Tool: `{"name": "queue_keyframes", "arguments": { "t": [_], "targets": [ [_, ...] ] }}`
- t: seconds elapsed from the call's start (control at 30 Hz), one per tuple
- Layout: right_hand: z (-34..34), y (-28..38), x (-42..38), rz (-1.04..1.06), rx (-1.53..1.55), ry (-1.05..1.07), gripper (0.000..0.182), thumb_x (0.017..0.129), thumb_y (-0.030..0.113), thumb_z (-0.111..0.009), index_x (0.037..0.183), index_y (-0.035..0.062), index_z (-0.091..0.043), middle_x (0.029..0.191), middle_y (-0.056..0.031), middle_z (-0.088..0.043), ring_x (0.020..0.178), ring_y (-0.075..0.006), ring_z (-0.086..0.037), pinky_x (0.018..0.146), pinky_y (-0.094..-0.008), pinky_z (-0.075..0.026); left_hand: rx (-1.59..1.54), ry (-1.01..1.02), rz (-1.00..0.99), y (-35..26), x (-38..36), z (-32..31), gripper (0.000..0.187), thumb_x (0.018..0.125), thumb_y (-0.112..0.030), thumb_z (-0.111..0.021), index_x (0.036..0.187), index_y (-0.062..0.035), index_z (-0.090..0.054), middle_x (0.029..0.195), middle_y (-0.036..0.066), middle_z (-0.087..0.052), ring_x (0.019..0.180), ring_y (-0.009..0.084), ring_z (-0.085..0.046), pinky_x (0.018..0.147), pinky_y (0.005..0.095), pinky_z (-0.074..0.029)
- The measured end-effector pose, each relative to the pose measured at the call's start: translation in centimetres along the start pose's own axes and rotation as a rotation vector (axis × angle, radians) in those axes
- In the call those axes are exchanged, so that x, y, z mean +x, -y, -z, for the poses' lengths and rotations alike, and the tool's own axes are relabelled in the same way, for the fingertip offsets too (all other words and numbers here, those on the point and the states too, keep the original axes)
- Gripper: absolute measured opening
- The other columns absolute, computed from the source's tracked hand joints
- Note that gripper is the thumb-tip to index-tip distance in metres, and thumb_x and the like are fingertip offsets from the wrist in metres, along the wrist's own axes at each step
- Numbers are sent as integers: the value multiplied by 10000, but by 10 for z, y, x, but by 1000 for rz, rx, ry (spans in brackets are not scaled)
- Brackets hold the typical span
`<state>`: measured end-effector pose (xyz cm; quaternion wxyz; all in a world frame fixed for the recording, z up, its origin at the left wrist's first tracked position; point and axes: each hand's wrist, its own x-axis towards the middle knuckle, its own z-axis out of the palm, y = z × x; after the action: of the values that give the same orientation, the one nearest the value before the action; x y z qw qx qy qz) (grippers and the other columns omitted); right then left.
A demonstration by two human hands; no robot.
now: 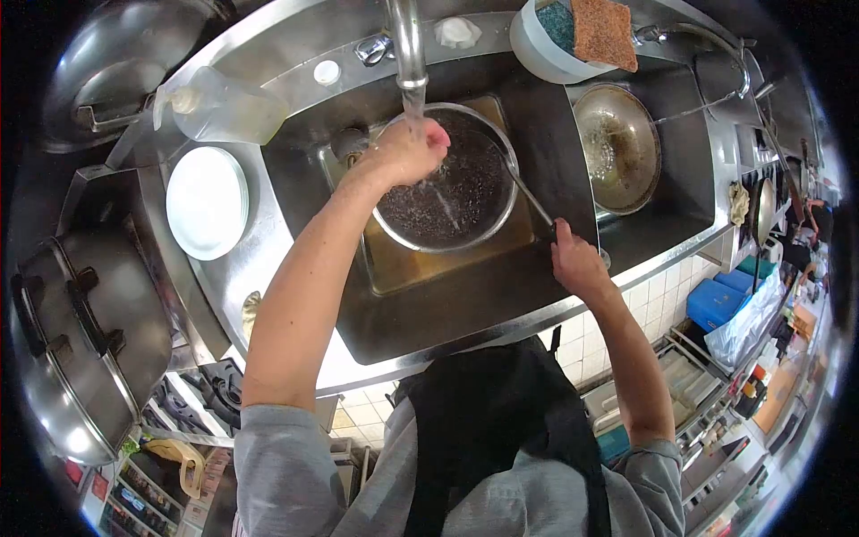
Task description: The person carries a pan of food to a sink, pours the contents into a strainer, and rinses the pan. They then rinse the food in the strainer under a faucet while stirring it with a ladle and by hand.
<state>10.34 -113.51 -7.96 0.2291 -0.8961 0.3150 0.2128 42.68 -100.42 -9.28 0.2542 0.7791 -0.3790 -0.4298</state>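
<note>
My left hand is under the stream from the tap, over a round metal-rimmed pan holding dark, bubbling water. Its fingers look curled; splashing water hides whatever they hold, if anything. The pan sits in the left sink basin. My right hand is closed around the handle of a long-handled metal utensil, to the right of the pan. The utensil's shaft slants up to the pan's right rim, and its far end cannot be made out.
A metal wok lies in the right basin, with water running into it. Behind stands a white tub with a brown scouring pad. To the left are stacked white plates, a spray bottle and a large lidded pot.
</note>
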Motion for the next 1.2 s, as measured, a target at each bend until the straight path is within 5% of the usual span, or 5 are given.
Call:
{"name": "queue_keyframes", "arguments": {
  "t": [0.3,0.37,0.47,0.87,1.2],
  "targets": [
    [-19,8,6,-140,-2,410,264,892,88,-447,1080,-97,-442,855,-350,-637,749,-473,-669,648,-531,-553,36,-33,11,1,-4,1,279,877,-217,-635,1097,-47,-663,1002,118,-706,941,232,-675,848,351,-518],
    [3,28,6,-246,216,559,213,940,172,-484,952,-40,-480,724,-201,-620,502,-326,-619,501,-438,-513,40,-15,6,0,-4,2,283,877,-223,-637,1098,-47,-661,997,115,-706,931,226,-675,839,349,-519],
    [-5,18,6,-337,465,642,215,939,197,-520,896,-10,-479,644,-79,-531,437,-184,-527,403,-337,-431,51,15,11,-4,-7,6,288,878,-233,-640,1097,-46,-660,979,109,-708,918,217,-675,820,346,-521],
    [-38,37,6,-562,1177,749,122,936,156,-599,989,79,-521,644,39,-438,452,-59,-384,376,-249,-305,-163,34,33,-7,-8,-4,237,901,-171,-614,1079,-19,-653,867,71,-693,724,131,-640,675,283,-519],
    [-40,56,5,-427,1299,754,230,936,143,-583,1148,97,-508,651,53,-407,446,-38,-335,376,-224,-257,-512,19,181,5,-22,11,222,898,-137,-620,1071,1,-624,793,33,-629,688,98,-572,602,240,-478]
  ]
}}
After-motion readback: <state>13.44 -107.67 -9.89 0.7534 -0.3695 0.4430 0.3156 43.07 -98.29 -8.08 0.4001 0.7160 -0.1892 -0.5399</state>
